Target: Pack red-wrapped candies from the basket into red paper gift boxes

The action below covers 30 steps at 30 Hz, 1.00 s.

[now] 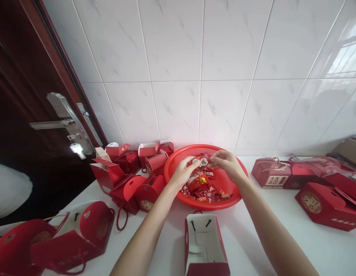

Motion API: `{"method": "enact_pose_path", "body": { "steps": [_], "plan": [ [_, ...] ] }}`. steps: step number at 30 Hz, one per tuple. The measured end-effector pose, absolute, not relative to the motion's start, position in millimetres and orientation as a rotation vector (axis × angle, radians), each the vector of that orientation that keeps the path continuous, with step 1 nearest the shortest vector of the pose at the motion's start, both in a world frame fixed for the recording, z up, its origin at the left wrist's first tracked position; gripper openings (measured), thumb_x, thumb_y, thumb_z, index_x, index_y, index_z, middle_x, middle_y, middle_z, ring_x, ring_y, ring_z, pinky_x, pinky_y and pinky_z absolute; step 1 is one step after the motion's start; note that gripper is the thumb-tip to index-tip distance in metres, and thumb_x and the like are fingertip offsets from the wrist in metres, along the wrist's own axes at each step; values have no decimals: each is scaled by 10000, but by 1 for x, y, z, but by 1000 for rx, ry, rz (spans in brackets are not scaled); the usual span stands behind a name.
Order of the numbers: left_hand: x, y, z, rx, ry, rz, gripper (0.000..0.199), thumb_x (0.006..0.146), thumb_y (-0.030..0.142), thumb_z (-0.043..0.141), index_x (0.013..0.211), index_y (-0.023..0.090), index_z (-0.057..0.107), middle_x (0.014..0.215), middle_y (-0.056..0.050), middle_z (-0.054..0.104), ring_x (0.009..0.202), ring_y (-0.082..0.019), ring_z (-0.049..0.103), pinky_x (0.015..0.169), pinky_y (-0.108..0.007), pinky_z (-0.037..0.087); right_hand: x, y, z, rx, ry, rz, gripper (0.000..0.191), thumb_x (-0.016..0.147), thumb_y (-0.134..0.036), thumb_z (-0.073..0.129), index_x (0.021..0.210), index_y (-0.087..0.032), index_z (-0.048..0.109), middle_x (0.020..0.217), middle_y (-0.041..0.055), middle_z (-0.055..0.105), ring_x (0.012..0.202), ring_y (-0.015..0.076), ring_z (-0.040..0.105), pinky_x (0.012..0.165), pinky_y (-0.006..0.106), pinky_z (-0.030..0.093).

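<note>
Over the red plastic basket [178,151], my left hand [182,172] is closed on a small red wrapped candy packet [204,161] with a pale printed label. My right hand [226,163] has its fingers pinched at the packet's right edge. Below them, in the basket, lies a pile of red wrapped candies [199,183], some with gold or white-dotted wrappers; part of it is hidden by my left hand. Nearer to me, between my forearms, stands an open red gift box [205,245] with a white inside.
Several red gift boxes [150,191] with cord handles crowd the left side; larger ones [80,234] stand at the front left. More red boxes [312,205] are on the right. A tiled wall [178,111] rises behind the white table [249,237]. A dark door [19,161] is at left.
</note>
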<state>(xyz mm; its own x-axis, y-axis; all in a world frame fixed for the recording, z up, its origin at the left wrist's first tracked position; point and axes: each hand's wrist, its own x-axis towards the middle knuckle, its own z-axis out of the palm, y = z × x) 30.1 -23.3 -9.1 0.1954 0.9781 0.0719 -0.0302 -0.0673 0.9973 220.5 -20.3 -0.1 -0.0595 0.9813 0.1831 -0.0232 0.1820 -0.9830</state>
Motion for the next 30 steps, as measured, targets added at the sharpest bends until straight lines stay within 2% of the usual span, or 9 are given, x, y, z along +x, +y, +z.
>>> {"method": "enact_pose_path", "body": {
  "steps": [3,9,11,16,18,22,24,26,30],
  "plan": [
    [30,-23,-11,1340,975,1172,337,766,342,815,1033,172,700,953,-42,739,739,-162,689,706,-281,580,222,-21,2,-1061,-1375,1145,290,664,-391,798,723,-188,600,710,32,710,675,200,738,654,303,588],
    [31,-20,-11,1298,1019,1280,280,787,292,765,1032,168,709,992,-51,751,879,-194,712,793,-282,578,222,-21,2,-1145,-1523,1064,123,738,-272,682,757,-182,601,725,35,715,703,200,738,676,306,588],
    [31,-19,-10,1251,1063,1342,252,789,274,745,1017,177,702,946,-34,739,813,-175,705,758,-266,571,222,-20,-1,-1204,-1553,973,90,744,-231,653,809,-178,619,824,60,733,775,214,741,682,311,594],
    [28,-18,-7,1138,1106,1398,239,803,280,718,1018,198,651,803,8,682,619,-148,676,629,-264,564,228,-10,-4,-1323,-1571,813,219,825,-193,570,1035,-166,625,1115,120,728,982,217,720,767,301,593],
    [28,-18,-6,1099,1104,1417,213,809,263,712,999,200,638,775,17,668,622,-146,688,634,-255,570,230,0,0,-1386,-1634,764,222,843,-179,568,1053,-154,633,1105,125,729,963,212,715,758,293,578],
    [30,-19,-4,1035,1095,1455,197,801,213,710,980,193,632,770,24,661,606,-127,683,615,-230,563,227,27,10,-1503,-1899,708,98,818,-159,662,911,-153,692,924,80,749,838,212,704,685,278,537],
    [30,-20,-4,1013,1088,1467,215,785,193,720,985,186,640,772,24,661,596,-120,675,606,-225,556,223,41,10,-1559,-2012,637,96,822,-135,685,913,-158,706,976,77,749,907,221,698,763,291,539],
    [31,-20,-3,994,1083,1477,227,769,186,730,982,185,649,777,25,661,589,-114,666,604,-224,551,219,52,3,-1623,-2088,554,152,871,-152,688,1022,-152,700,1124,99,722,1036,238,672,884,348,540],
    [31,-21,-3,972,1076,1480,167,758,180,725,912,180,657,771,26,655,573,-104,649,584,-213,538,221,65,-16,-1727,-2216,509,295,986,-321,646,1243,-176,643,1314,107,635,1163,249,630,996,478,531]
  ]
}}
